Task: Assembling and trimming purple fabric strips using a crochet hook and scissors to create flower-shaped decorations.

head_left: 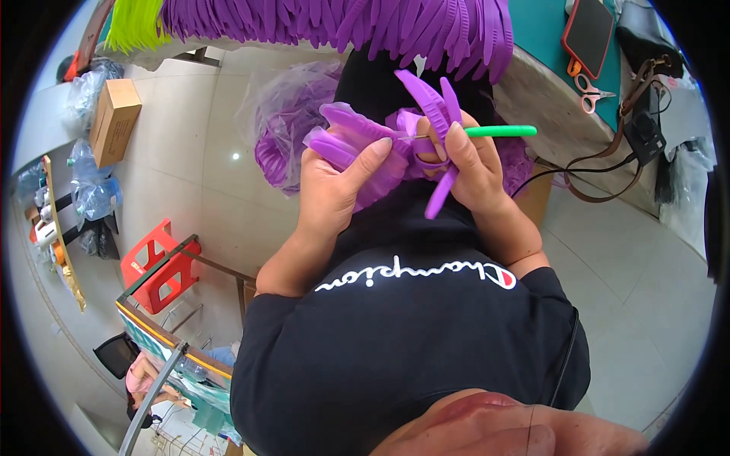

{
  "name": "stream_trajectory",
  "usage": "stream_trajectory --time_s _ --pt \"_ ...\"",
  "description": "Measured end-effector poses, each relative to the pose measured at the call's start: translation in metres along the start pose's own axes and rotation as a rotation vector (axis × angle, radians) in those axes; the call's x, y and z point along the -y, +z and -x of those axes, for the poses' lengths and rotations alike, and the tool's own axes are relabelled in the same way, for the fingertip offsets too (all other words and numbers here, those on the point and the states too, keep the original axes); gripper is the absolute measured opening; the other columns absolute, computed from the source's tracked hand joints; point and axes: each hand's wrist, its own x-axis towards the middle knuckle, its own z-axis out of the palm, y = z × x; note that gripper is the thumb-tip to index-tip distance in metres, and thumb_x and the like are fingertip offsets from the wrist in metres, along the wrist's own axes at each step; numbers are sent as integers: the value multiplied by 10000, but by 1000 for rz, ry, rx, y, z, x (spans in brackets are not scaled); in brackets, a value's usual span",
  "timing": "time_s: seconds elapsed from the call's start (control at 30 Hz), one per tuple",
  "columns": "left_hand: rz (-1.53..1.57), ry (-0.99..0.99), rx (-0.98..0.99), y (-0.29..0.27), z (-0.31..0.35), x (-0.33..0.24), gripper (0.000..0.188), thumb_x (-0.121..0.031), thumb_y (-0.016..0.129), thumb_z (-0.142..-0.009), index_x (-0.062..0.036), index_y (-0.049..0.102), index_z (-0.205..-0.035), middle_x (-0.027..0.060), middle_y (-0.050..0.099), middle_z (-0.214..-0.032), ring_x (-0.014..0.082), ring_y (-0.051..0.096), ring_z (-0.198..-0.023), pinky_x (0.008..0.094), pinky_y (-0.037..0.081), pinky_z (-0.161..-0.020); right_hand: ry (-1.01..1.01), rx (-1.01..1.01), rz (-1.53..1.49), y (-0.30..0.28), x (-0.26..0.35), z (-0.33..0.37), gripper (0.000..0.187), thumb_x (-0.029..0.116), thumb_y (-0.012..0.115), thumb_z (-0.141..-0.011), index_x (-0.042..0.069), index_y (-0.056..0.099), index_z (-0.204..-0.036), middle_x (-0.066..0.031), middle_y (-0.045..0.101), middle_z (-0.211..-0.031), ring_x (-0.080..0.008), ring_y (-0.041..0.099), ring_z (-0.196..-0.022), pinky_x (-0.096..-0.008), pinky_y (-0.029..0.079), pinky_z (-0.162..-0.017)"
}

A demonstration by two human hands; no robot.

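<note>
Pinching purple bands (374,176), left hand (332,182); right hand (479,163) clamped on green-handled tool (502,131); scissors (589,96), purple pile (334,24) on table (536,30)

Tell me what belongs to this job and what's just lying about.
In the job:
purple pieces, in left hand and right hand
green-handled tool, in right hand
probably the heaped purple strips

Apparently lying about:
red-cased phone
scissors
cardboard box
</note>
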Motion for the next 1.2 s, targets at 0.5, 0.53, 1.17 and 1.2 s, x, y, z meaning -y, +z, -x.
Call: stream_trajectory --time_s 0.5,0.53,1.17,1.2 --pt "-121 162 -32 -4 2 2 118 -45 669 -830 -9 622 -932 32 650 -816 96 615 -731 236 484 -677 -102 103 227 0 -9 0 370 219 412 -991 -22 434 -1270 -47 556 -979 -83 506 -823 -241 421 -736" --pt "-127 169 -32 -5 2 2 116 -44 668 -831 -8 622 -931 32 650 -816 96 615 -732 235 484 -676 -101 105 225 0 -9 0 370 219 412 -991 -22 434 -1270 -47 556 -979 -83 506 -823 -241 421 -736" --pt "-195 206 -25 2 1 -1 113 -44 661 -835 -1 618 -930 39 651 -807 99 617 -719 229 482 -654 -189 76 355 2 -3 -6 345 192 430 -983 -27 479 -1245 -34 567 -967 -79 511 -829 -225 430 -735" --pt "-195 206 -25 1 1 -1 113 -44 661 -835 -1 618 -930 39 651 -807 99 617 -719 229 482 -654 -232 117 429 2 -1 -8 325 173 438 -980 -29 503 -1226 -26 574 -940 -68 507 -816 -218 428 -721"
